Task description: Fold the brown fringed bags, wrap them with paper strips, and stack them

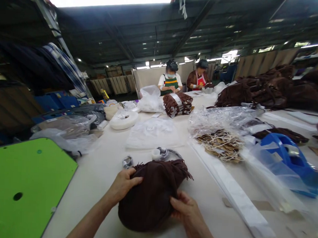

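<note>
A folded dark brown scarf (151, 197) with a fringe along its far edge is between my hands, just above the white table. My left hand (124, 187) grips its left side, thumb on top and fingers partly hidden behind the cloth. On the right edge, my right hand (186, 211) pinches the fabric between thumb and fingers. Just beyond the fringe lie a grey-and-white coiled strap (164, 154) and a smaller coiled piece (127, 162). Farther back, a clear plastic bag (153, 134) lies flat on the table.
A green board (24, 183) is at the left. White tape rolls (124, 119) and a banded bundle of fringed scarves (178, 104) stand farther back. Corded paper tags (221, 145), white strips (232, 192) and a blue tape dispenser (286, 156) lie right. Two people work opposite.
</note>
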`<state>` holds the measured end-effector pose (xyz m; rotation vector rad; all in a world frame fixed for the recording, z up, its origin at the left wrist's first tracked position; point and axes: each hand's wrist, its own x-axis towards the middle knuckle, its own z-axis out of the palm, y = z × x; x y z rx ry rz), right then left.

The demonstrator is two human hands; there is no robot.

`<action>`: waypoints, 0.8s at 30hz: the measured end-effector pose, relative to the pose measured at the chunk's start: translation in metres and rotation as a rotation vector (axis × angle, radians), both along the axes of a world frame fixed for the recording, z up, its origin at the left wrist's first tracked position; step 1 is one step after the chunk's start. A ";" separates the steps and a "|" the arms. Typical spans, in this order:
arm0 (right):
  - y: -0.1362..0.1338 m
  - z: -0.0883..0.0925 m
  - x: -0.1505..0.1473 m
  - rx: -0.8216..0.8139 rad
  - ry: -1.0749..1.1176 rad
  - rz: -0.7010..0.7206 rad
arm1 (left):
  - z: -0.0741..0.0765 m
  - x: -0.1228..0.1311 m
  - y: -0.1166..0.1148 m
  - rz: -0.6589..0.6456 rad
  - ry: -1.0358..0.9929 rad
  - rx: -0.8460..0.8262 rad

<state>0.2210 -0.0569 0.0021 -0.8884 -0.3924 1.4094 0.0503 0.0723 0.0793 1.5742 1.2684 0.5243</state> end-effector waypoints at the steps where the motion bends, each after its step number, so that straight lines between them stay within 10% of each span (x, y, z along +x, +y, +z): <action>1: 0.001 0.002 0.001 -0.022 -0.093 -0.096 | 0.001 0.002 -0.001 0.007 0.013 0.025; 6: 0.009 0.007 0.005 -0.093 -0.271 -0.370 | 0.000 0.010 -0.002 0.056 0.026 0.059; 17: 0.019 0.015 0.002 0.095 0.337 0.060 | -0.009 0.013 0.000 0.112 -0.197 -0.148; 24: -0.009 0.018 0.029 -0.028 -0.417 -0.329 | -0.002 0.024 -0.008 0.024 -0.159 -0.078</action>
